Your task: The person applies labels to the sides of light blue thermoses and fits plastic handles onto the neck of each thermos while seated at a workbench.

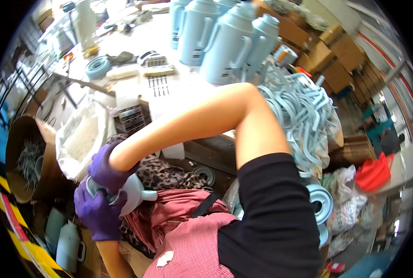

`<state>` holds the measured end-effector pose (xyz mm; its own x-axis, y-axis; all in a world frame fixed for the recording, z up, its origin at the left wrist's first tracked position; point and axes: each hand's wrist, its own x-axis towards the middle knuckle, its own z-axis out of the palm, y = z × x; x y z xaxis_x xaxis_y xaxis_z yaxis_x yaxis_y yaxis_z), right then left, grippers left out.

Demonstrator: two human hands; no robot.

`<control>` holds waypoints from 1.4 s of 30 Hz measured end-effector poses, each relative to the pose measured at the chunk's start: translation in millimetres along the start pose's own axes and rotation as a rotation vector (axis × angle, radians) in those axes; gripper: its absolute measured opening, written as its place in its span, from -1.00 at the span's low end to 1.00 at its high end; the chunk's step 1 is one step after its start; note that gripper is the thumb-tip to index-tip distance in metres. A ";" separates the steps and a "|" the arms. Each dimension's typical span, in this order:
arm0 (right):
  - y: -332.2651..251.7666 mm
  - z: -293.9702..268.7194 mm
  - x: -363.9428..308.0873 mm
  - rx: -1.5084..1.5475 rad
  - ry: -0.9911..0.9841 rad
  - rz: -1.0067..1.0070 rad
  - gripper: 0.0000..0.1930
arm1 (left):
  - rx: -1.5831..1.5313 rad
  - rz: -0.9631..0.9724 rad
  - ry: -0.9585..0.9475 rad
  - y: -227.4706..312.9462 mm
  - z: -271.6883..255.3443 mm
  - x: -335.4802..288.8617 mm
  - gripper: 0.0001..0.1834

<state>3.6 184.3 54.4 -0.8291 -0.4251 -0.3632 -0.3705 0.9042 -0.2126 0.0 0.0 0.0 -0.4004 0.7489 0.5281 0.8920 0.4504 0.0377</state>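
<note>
Both my hands wear purple gloves and come together at the left, over my lap. They grip a pale blue plastic thermos part (pixel 133 197) that lies tilted, with a short stub sticking out to the right. My right arm reaches across from the right, and my right hand (pixel 108 170) presses on the upper end of the part, fingers curled. My left hand (pixel 96 211) wraps round the same end from below and the left. A rounded pale blue edge shows between the gloves; the rest of that end is hidden by my fingers.
Several pale blue thermoses (pixel 225 48) stand on the white table (pixel 188 104). Pale blue strips (pixel 299 109) are heaped at its right. A white plastic bag (pixel 79 141) and cardboard drum (pixel 49 153) stand left. More thermos bodies (pixel 68 245) lie low left, beside striped tape (pixel 19 222).
</note>
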 end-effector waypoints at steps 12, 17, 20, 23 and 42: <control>19.3 -0.4 -20.3 0.070 0.087 -0.036 -0.59 | -0.574 -0.079 0.034 2.8 0.2 9.2 -0.61; 13.7 13.4 -44.5 0.200 0.180 -0.065 -0.52 | -0.724 -0.103 0.108 3.6 1.8 6.3 -0.65; 15.0 0.9 -40.6 0.569 0.411 -0.250 -0.61 | -0.925 -0.217 0.148 -7.3 -20.8 12.1 -0.66; 19.7 -17.1 -27.2 1.016 0.505 -0.456 -0.63 | -0.925 -0.311 0.082 -39.1 -58.4 37.0 -0.62; 476.6 -12.4 63.3 0.265 0.129 0.647 -0.12 | -0.747 -0.204 -0.673 -150.3 163.7 173.1 -0.29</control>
<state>-230.6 588.8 -58.7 -0.8972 0.2173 -0.3846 0.3142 0.9259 -0.2098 -237.7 141.5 -53.1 -0.3886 0.9130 -0.1244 0.6044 0.3544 0.7135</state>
